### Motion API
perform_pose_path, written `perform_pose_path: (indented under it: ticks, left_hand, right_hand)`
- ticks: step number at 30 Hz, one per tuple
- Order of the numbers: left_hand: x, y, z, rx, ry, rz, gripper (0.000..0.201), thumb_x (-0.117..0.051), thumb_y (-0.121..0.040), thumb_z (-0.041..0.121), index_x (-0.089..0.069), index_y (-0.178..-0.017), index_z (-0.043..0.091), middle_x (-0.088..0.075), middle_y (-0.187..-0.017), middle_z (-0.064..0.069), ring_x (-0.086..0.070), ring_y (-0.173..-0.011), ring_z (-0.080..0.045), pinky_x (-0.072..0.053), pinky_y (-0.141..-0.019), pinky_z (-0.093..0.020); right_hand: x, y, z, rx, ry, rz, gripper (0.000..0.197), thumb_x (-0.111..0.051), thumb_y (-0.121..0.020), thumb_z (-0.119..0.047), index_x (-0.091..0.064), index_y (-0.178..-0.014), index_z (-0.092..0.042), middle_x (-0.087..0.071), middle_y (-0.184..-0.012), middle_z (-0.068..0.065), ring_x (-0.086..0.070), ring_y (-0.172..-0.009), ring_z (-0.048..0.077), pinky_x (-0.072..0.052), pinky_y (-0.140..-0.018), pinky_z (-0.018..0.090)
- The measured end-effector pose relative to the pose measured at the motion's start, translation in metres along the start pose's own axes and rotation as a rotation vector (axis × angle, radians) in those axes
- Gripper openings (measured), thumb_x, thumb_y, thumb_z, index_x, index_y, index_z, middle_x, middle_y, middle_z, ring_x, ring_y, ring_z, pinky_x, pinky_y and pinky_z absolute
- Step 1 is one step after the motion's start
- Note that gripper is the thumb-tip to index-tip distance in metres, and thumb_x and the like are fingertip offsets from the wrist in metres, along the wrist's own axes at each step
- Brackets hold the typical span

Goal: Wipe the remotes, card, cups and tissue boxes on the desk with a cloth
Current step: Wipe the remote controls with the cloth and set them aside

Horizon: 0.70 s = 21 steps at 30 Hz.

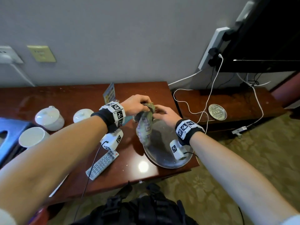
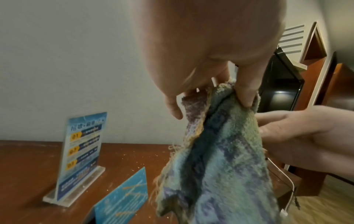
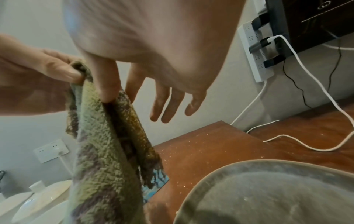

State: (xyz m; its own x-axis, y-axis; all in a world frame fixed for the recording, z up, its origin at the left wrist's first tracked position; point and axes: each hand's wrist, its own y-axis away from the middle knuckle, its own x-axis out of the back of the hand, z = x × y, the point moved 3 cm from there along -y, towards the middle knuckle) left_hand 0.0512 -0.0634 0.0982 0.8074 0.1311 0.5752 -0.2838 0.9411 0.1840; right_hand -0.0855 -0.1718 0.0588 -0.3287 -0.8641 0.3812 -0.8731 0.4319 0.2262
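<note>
A frayed green and purple cloth (image 1: 144, 129) (image 2: 220, 166) (image 3: 99, 151) hangs above a round metal tray (image 1: 168, 161) (image 3: 249, 163) on the wooden desk. My left hand (image 1: 144, 104) (image 2: 208, 103) pinches its top edge. My right hand (image 1: 158, 109) (image 3: 118, 97) pinches a fold just beside it between thumb and forefinger, the other fingers straight. A grey remote (image 1: 102, 164) lies near the front edge. Two lidded white cups (image 1: 49, 118) (image 1: 82, 115) and an open cup (image 1: 33, 137) stand left, by a blue tissue box (image 1: 9, 135). A blue card (image 2: 124, 197) lies under the cloth.
An upright acrylic sign (image 2: 82, 151) (image 1: 110, 95) stands at the back of the desk. White cables (image 1: 194, 111) trail over a lower cabinet holding a small perforated metal dish (image 1: 217, 112). A power strip (image 3: 254, 53) and a dark TV (image 1: 267, 38) are at the right.
</note>
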Motion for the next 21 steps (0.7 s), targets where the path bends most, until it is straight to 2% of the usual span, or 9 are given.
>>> perform_pose_path:
  ticks: [2,3,5,6,9,11,13,17,21]
  left_hand:
    - [0.008,0.002,-0.003,-0.012,-0.001,-0.011,0.025,-0.068,-0.087,0.004,-0.064,-0.082,0.029,-0.067,-0.083,0.004,-0.058,-0.081,-0.012,-0.047,-0.083,-0.032]
    - [0.011,0.003,-0.005,-0.014,-0.005,-0.014,0.026,-0.068,-0.087,0.004,-0.064,-0.081,0.030,-0.067,-0.083,0.005,-0.058,-0.081,-0.012,-0.048,-0.084,-0.032]
    - [0.018,0.006,-0.010,-0.009,-0.008,-0.009,0.027,-0.068,-0.087,0.004,-0.065,-0.081,0.030,-0.067,-0.083,0.005,-0.059,-0.082,-0.012,-0.048,-0.084,-0.033]
    - [0.022,0.007,-0.012,-0.005,-0.015,-0.005,0.026,-0.068,-0.087,0.004,-0.066,-0.082,0.029,-0.067,-0.084,0.005,-0.059,-0.082,-0.013,-0.047,-0.084,-0.032]
    - [0.033,0.010,-0.018,0.029,-0.094,0.023,0.017,-0.069,-0.089,0.011,-0.065,-0.088,0.027,-0.068,-0.089,0.003,-0.060,-0.087,-0.015,-0.046,-0.080,-0.029]
    - [0.040,0.011,-0.024,0.074,-0.143,0.068,0.010,-0.069,-0.090,0.015,-0.066,-0.092,0.025,-0.070,-0.095,0.000,-0.063,-0.091,-0.019,-0.046,-0.078,-0.028]
    - [0.047,0.009,-0.030,0.107,-0.147,0.114,0.008,-0.071,-0.089,0.020,-0.067,-0.096,0.024,-0.071,-0.100,-0.003,-0.065,-0.096,-0.023,-0.050,-0.082,-0.032]
    - [0.056,0.008,-0.030,0.092,-0.040,0.144,0.013,-0.072,-0.089,0.036,-0.070,-0.099,0.028,-0.071,-0.102,0.001,-0.066,-0.098,-0.018,-0.053,-0.092,-0.038]
    - [0.062,0.006,-0.026,0.096,-0.088,0.180,0.022,-0.068,-0.091,0.039,-0.074,-0.107,0.025,-0.072,-0.104,0.004,-0.066,-0.099,-0.015,-0.053,-0.093,-0.034]
  right_hand:
    - [-0.007,-0.004,-0.003,-0.005,-0.028,-0.021,0.035,-0.063,-0.092,-0.008,-0.059,-0.126,-0.013,-0.063,-0.114,-0.002,-0.058,-0.103,0.008,-0.049,-0.074,0.012]
    - [-0.011,-0.006,-0.005,0.003,-0.029,-0.027,0.036,-0.064,-0.092,-0.009,-0.059,-0.127,-0.016,-0.063,-0.117,-0.001,-0.058,-0.107,0.011,-0.051,-0.078,0.016]
    - [-0.016,-0.012,-0.006,0.017,0.001,-0.012,0.035,-0.063,-0.093,-0.010,-0.059,-0.126,-0.020,-0.063,-0.122,0.002,-0.059,-0.114,0.018,-0.051,-0.094,0.033]
    - [-0.017,-0.015,-0.006,0.014,0.012,0.006,0.030,-0.061,-0.094,-0.011,-0.061,-0.123,-0.021,-0.065,-0.119,0.002,-0.060,-0.112,0.020,-0.050,-0.097,0.040]
    - [-0.014,-0.020,-0.010,-0.004,0.078,0.080,0.013,-0.057,-0.096,-0.021,-0.068,-0.099,-0.028,-0.071,-0.099,0.000,-0.066,-0.098,0.024,-0.053,-0.091,0.048]
    - [-0.009,-0.022,-0.016,-0.008,0.166,0.122,0.013,-0.058,-0.095,-0.029,-0.068,-0.086,-0.027,-0.070,-0.089,0.001,-0.065,-0.089,0.026,-0.054,-0.085,0.048]
    - [-0.007,-0.024,-0.024,-0.025,0.190,0.143,0.019,-0.058,-0.095,-0.033,-0.067,-0.082,-0.022,-0.069,-0.085,0.007,-0.065,-0.086,0.030,-0.054,-0.079,0.046]
    - [-0.005,-0.035,-0.036,0.011,0.209,0.141,0.026,-0.054,-0.098,-0.035,-0.066,-0.088,-0.014,-0.070,-0.090,0.008,-0.065,-0.092,0.030,-0.051,-0.083,0.044]
    - [-0.002,-0.040,-0.040,0.036,0.247,0.132,0.029,-0.052,-0.099,-0.036,-0.066,-0.093,-0.011,-0.069,-0.093,0.008,-0.063,-0.092,0.027,-0.049,-0.085,0.041]
